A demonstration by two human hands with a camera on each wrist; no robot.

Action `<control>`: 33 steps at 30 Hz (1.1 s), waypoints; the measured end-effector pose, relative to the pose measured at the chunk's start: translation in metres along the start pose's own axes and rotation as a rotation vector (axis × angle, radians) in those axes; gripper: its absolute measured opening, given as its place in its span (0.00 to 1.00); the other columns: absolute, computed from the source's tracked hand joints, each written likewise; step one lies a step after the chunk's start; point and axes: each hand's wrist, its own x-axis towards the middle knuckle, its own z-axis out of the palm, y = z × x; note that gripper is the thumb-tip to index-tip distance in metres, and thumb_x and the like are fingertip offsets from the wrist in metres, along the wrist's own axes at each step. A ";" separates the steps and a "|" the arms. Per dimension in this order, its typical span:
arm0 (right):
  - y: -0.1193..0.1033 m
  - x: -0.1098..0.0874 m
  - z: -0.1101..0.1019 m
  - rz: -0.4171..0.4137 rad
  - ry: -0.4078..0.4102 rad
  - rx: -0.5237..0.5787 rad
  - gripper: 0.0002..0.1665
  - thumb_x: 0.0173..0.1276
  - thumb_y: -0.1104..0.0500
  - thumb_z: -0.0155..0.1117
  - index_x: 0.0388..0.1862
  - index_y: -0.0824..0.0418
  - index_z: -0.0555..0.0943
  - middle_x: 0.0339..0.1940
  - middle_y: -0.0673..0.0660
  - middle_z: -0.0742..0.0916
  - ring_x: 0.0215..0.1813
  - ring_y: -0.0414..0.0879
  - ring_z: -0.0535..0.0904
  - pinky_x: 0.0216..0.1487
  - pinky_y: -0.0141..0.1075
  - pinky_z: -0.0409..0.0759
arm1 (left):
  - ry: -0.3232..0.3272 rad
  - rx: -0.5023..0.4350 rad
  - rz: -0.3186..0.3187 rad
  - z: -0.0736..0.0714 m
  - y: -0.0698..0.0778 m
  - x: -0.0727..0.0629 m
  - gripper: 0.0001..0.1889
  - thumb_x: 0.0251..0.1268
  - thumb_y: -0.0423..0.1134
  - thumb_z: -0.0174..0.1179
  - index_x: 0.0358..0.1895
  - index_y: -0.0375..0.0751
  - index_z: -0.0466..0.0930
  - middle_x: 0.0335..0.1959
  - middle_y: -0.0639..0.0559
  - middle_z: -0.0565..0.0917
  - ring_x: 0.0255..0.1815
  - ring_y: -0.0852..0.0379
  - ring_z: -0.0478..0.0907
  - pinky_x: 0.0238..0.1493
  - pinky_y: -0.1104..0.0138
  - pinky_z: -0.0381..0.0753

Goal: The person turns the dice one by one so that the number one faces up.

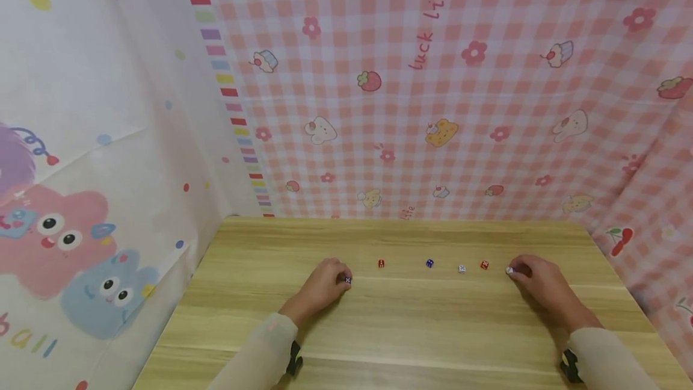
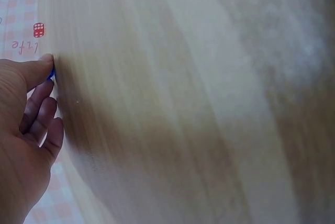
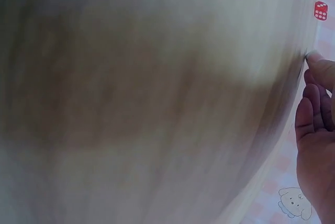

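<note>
At the left of a loose row of dice, my left hand pinches a dark blue die between thumb and fingers, low at the tabletop. A sliver of that blue die shows between the fingertips in the left wrist view. On the right, a white die is pinched by my right hand; the right wrist view hides it behind the fingertips. Between the hands lie a red die, a blue die, a white die and another red die, nearest the right hand.
The dice are on a wood-grain table. Behind its far edge hangs a pink checked cloth; a white cartoon-printed cloth covers the left side. Each wrist bears a dark strap, the left strap and the right strap.
</note>
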 end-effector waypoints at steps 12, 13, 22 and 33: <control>0.003 -0.003 -0.003 0.035 -0.071 0.030 0.06 0.68 0.63 0.72 0.42 0.63 0.85 0.37 0.55 0.87 0.38 0.43 0.80 0.38 0.36 0.79 | 0.007 -0.010 -0.005 0.002 -0.002 0.000 0.02 0.65 0.35 0.71 0.37 0.44 0.87 0.35 0.58 0.79 0.39 0.61 0.72 0.45 0.65 0.78; 0.003 -0.002 -0.003 0.039 -0.084 0.039 0.07 0.68 0.63 0.72 0.42 0.64 0.85 0.37 0.56 0.87 0.38 0.43 0.80 0.38 0.36 0.79 | 0.007 -0.010 -0.007 0.002 -0.002 0.000 0.02 0.65 0.35 0.71 0.37 0.45 0.87 0.35 0.58 0.79 0.39 0.61 0.72 0.45 0.65 0.78; 0.000 0.006 -0.011 -0.040 -0.138 -0.011 0.11 0.64 0.64 0.74 0.44 0.65 0.84 0.38 0.58 0.86 0.40 0.49 0.82 0.40 0.43 0.82 | 0.005 -0.009 -0.011 0.004 -0.003 0.000 0.02 0.65 0.36 0.71 0.37 0.45 0.88 0.35 0.58 0.79 0.39 0.61 0.72 0.44 0.66 0.78; -0.005 0.014 -0.011 -0.196 -0.140 -0.137 0.09 0.61 0.68 0.75 0.33 0.58 0.83 0.31 0.49 0.83 0.35 0.44 0.81 0.38 0.42 0.82 | -0.003 -0.001 -0.012 0.002 -0.002 0.001 0.02 0.65 0.35 0.71 0.38 0.45 0.88 0.35 0.58 0.79 0.39 0.61 0.73 0.45 0.66 0.78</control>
